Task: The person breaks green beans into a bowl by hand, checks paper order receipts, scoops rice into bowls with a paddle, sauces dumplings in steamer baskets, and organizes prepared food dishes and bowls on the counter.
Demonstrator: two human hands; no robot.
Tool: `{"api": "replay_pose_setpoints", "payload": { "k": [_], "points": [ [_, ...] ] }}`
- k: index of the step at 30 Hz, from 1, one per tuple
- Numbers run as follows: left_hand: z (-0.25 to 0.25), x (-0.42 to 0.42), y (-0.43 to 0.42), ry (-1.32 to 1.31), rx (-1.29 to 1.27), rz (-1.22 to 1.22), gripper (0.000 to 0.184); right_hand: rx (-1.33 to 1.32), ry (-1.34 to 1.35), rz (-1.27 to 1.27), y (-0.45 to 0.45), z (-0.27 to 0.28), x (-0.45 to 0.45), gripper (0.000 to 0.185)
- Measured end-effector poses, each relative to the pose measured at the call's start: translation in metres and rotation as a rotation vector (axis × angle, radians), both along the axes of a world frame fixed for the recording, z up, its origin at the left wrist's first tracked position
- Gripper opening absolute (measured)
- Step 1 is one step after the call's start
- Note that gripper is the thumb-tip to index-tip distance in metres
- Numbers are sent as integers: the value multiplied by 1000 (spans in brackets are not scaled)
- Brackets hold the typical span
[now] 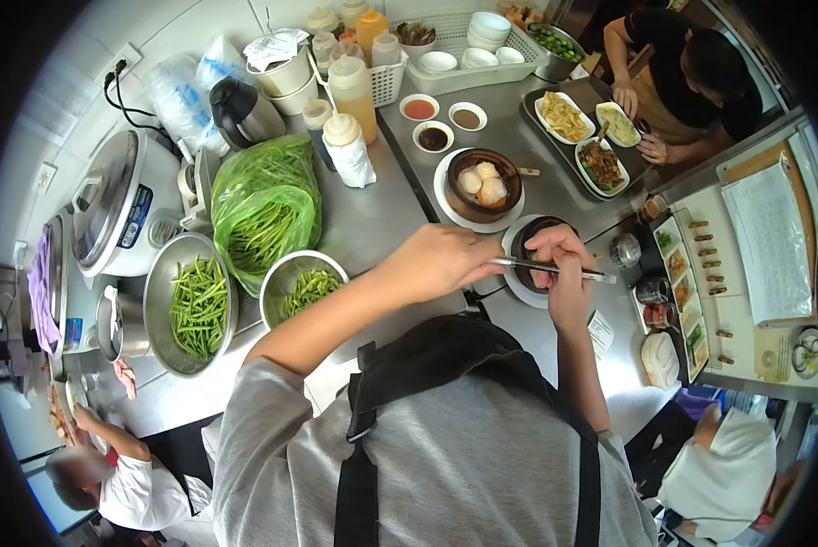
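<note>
My left hand [450, 260] is closed on the left end of slim metal tongs [527, 264], over the steel counter. Near the other end of the tongs, my right hand [559, 260] has its fingers bent together around them. Both hands are above a dark round steamer [525, 244] on a white plate [516, 290]; its contents are mostly hidden by my right hand. Just behind stands an open bamboo steamer [484, 211] with several pale dumplings [483, 184], on another white plate [445, 202].
Three sauce dishes [433, 137] lie behind the steamers. Left are a green bag of beans [265, 173], a colander [161, 345], a steel bowl [269, 319] and bottles [351, 87]. A co-worker [655, 100] stands at a food tray [544, 150]. Other people are lower left and right.
</note>
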State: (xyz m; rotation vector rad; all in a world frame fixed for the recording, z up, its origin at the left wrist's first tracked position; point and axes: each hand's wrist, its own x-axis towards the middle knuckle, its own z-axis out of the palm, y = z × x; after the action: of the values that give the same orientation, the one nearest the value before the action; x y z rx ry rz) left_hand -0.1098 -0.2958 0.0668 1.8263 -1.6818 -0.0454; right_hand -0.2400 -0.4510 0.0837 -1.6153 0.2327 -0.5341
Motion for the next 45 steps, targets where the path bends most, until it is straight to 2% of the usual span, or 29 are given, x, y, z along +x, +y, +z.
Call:
{"api": "replay_pose_setpoints", "payload": {
  "k": [3, 4, 7, 8, 10, 12, 13, 14, 15, 16, 17, 19, 21, 23, 24, 25, 28, 30, 32, 34, 36, 37, 39, 40, 41, 42, 43, 44, 45],
  "points": [
    [-4, -13, -1, 19, 61, -53, 24, 39, -141, 8, 20, -27, 7, 23],
    [-8, -18, -1, 41, 78, -73, 25, -259, -170, -76, 23, -36, 10, 21],
    [-1, -22, 7, 186, 117, -43, 24, -304, -122, -6, 21, -33, 11, 17],
    [-1, -19, 9, 235, 117, -45, 24, -197, 60, 28, 24, -7, 9, 17],
    [19, -4, 20, 319, 4, 94, 23, 10, 217, 189, 3, 10, 2, 25],
    [9, 30, 23, 468, -227, 246, 21, 28, 200, 235, -30, 14, -10, 50],
    [16, 60, 32, 362, -428, 354, 27, 26, 204, 165, -51, 7, -23, 64],
    [27, 83, 48, 491, -536, 382, 28, -23, 263, -39, -82, -16, -41, 71],
    [34, 104, 67, 688, -536, 463, 29, -45, 312, -170, -101, -23, -60, 64],
    [26, 131, 86, 695, -608, 527, 30, -18, 384, -251, -116, -31, -81, 60],
    [41, 144, 101, 645, -788, 599, 32, 15, 454, -336, -131, -40, -103, 57],
    [56, 187, 147, 317, -866, 814, 34, 29, 675, -462, -160, -70, -154, 51],
    [31, 256, 197, 257, -1010, 870, 23, -220, 1101, -546, -204, -128, -211, 59],
    [-6, 308, 239, 38, -925, 1134, 16, -1007, 1000, -569, -277, -273, -323, 78],
    [-34, 335, 266, -65, -580, 1513, 21, -775, 1096, -691, -241, -264, -308, 97],
    [-72, 367, 292, -109, -485, 1586, 22, -699, 1108, -720, -224, -250, -296, 98],
    [-111, 378, 319, 48, -215, 1609, 25, -437, 1129, -803, -177, -239, -282, 103],
    [-125, 387, 323, -98, -320, 1556, 20, -274, 910, -965, -178, -274, -292, 106],
    [-112, 388, 314, -110, -255, 1583, 13, -184, 1014, -1066, -159, -237, -274, 82],
    [-114, 400, 314, -51, -183, 1569, 9, -79, 883, -901, -166, -225, -275, 70],
    [-110, 402, 320, -24, -128, 1598, 9, -457, 930, -1144, -179, -202, -250, 56],
    [-113, 408, 325, -2, -99, 1617, 12, -274, 675, -970, -190, -173, -234, 47],
    [-108, 410, 329, 31, -18, 1626, 15, -707, 678, -1013, -232, -139, -199, 32],
    [-113, 416, 333, 48, 23, 1627, 17, -659, 484, -824, -192, -42, -132, 29],
    [-119, 422, 335, 38, 3, 1621, 28, -612, 613, -822, -221, -28, -113, 31],
    [-115, 419, 336, 25, -8, 1621, 31, -654, 482, -731, -179, 50, -54, 34],
    [-109, 413, 328, 9, -20, 1624, 35, -761, 310, -718, -183, 74, -17, 35],
    [-103, 404, 321, -8, -34, 1629, 39, -604, 195, -713, -176, 103, 19, 34],
    [-96, 392, 318, -68, -58, 1564, 42, -794, -16, -598, -198, 120, 52, 33]
  ]
}}
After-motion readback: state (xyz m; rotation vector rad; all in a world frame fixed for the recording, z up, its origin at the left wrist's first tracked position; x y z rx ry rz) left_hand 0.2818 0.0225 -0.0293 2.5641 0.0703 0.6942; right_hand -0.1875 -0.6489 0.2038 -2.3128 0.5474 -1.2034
